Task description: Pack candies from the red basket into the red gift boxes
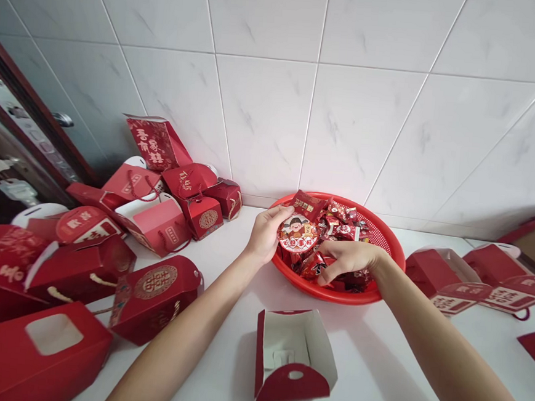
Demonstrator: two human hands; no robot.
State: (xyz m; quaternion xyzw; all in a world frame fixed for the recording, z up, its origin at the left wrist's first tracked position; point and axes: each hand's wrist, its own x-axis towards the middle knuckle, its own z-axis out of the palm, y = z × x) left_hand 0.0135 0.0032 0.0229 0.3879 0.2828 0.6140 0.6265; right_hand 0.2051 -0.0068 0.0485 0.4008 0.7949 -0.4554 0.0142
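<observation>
My left hand (267, 230) is closed on the left edge of a round packet (298, 234) with a cartoon figure and Chinese characters. A small dark red packet (310, 205) lies by its fingertips; whether it is held too I cannot tell. Inside the red plastic basket (391, 250), my right hand (348, 259) bends down among the sweets, thumb and finger around a red wrapped candy (312, 266). Its other fingers are hidden. In front of the basket stands an open red box (297, 385), its white inside showing no sweets.
Several red gift boxes (159, 288) with cord handles crowd the left side, some stacked against the tiled wall (260, 113). More red boxes (447, 273) stand at the right. A dark door frame with a lock and keys (18, 190) borders the far left.
</observation>
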